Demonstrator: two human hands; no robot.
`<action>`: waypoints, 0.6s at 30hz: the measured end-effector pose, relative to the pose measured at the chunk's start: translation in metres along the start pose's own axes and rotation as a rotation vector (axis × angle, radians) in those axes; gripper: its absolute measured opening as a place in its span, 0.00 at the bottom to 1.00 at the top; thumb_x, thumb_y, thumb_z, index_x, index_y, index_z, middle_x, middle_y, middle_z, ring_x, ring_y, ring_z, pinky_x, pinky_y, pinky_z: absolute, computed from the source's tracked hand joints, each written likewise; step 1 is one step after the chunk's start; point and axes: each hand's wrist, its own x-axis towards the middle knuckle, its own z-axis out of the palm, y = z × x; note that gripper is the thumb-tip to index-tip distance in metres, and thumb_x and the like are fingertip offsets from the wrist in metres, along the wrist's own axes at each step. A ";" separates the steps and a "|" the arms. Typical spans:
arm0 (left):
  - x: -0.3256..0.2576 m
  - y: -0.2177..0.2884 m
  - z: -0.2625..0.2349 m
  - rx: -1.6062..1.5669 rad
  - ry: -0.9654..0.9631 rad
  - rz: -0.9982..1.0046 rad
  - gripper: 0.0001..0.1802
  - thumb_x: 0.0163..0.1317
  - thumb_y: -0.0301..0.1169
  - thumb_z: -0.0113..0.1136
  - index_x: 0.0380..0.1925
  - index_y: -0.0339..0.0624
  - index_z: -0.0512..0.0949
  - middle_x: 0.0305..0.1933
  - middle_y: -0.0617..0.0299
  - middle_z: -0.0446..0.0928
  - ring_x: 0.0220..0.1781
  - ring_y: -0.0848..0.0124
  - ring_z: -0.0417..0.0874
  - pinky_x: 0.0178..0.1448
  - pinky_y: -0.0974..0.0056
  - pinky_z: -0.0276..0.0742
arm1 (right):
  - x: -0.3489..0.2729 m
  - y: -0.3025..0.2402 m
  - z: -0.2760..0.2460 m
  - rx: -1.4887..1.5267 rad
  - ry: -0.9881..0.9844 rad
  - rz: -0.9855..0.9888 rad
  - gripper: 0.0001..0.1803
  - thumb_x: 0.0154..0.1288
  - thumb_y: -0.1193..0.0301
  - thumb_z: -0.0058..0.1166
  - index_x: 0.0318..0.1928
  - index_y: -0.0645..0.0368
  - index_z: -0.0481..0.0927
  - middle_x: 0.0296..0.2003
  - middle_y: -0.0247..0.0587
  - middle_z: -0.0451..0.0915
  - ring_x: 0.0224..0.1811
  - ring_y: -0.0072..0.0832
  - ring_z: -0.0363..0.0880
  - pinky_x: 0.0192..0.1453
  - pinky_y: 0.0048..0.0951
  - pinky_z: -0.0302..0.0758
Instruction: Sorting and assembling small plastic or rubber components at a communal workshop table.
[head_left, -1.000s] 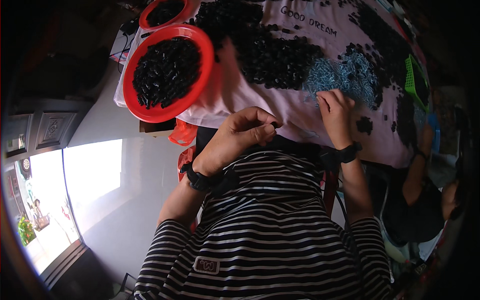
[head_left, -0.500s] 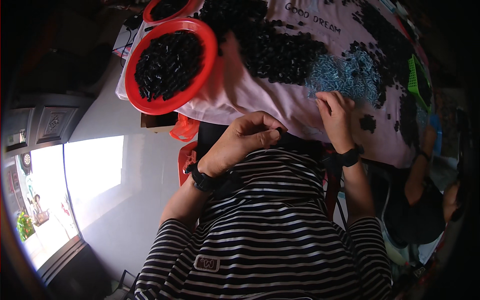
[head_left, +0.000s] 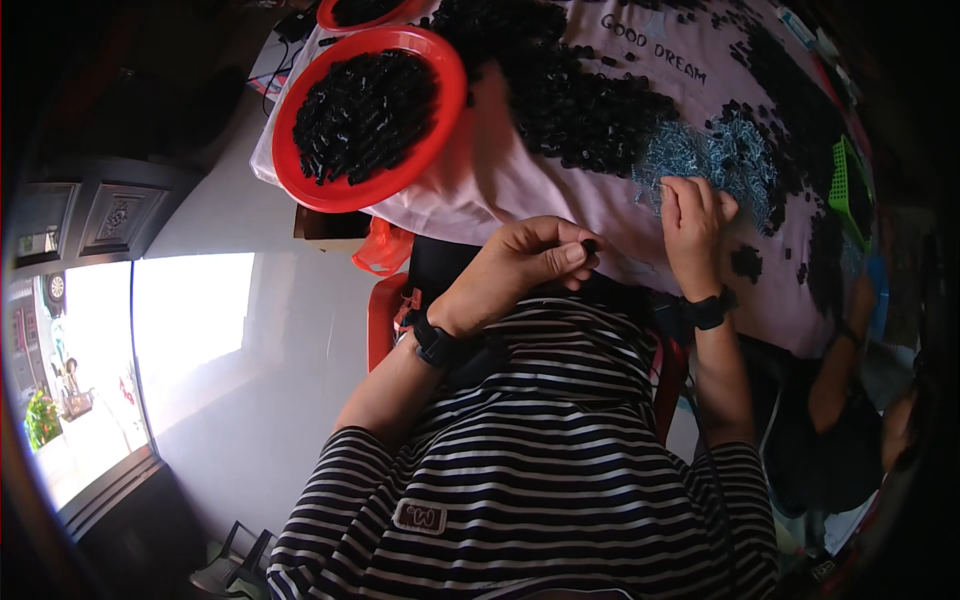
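Observation:
Between the thumb and forefinger of my left hand (head_left: 520, 268) is a small black cylindrical piece (head_left: 590, 245), held just off the near table edge. My right hand (head_left: 692, 232) reaches over the cloth with its fingers bent together at the near edge of a heap of small blue-grey metal pieces (head_left: 712, 158). Whatever its fingertips pinch is too small to make out. Left of that heap spreads a large pile of small black pieces (head_left: 590, 118), much like the one in my left hand.
A red plate (head_left: 455, 95) heaped with black pieces stands at the table's left edge, a second red plate (head_left: 328, 14) behind it. Pink cloth (head_left: 490, 185) covers the table. At the right are a green basket (head_left: 846, 190) and another person's arm (head_left: 830, 385).
The whole view has shifted, so the table and plates appear farther right. My left hand keeps its pinch on the black piece; my right hand's fingers stay at the metal heap.

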 end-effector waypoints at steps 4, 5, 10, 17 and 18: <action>0.004 -0.012 -0.005 -0.048 -0.029 0.026 0.17 0.73 0.32 0.61 0.56 0.32 0.80 0.45 0.60 0.85 0.44 0.75 0.85 0.54 0.68 0.82 | 0.008 -0.023 -0.025 0.266 0.005 0.150 0.02 0.70 0.75 0.59 0.41 0.57 0.81 0.36 0.34 0.80 0.40 0.32 0.78 0.54 0.36 0.65; 0.004 -0.012 -0.002 -0.059 -0.019 0.032 0.17 0.72 0.32 0.61 0.55 0.32 0.80 0.44 0.60 0.85 0.43 0.75 0.85 0.54 0.68 0.83 | 0.011 -0.037 -0.033 0.441 -0.028 0.211 0.01 0.71 0.76 0.58 0.41 0.58 0.81 0.35 0.35 0.80 0.39 0.33 0.77 0.53 0.35 0.66; 0.003 -0.015 0.000 -0.031 -0.008 0.066 0.16 0.72 0.31 0.62 0.54 0.32 0.81 0.43 0.60 0.85 0.44 0.75 0.85 0.53 0.69 0.83 | 0.018 -0.078 -0.053 0.491 -0.077 0.051 0.03 0.69 0.76 0.61 0.42 0.55 0.82 0.33 0.32 0.80 0.38 0.30 0.74 0.53 0.33 0.65; 0.002 -0.016 0.003 0.015 0.005 0.106 0.14 0.70 0.31 0.64 0.50 0.33 0.81 0.41 0.63 0.83 0.42 0.76 0.83 0.52 0.70 0.81 | 0.013 -0.083 -0.048 0.464 -0.128 0.014 0.04 0.68 0.76 0.61 0.42 0.54 0.83 0.33 0.30 0.79 0.38 0.30 0.73 0.54 0.35 0.64; 0.002 -0.016 0.003 0.028 0.018 0.106 0.14 0.70 0.31 0.64 0.50 0.33 0.81 0.41 0.64 0.83 0.42 0.77 0.82 0.52 0.70 0.81 | 0.013 -0.083 -0.047 0.468 -0.124 0.018 0.04 0.68 0.76 0.61 0.42 0.54 0.83 0.33 0.30 0.80 0.38 0.30 0.73 0.54 0.35 0.64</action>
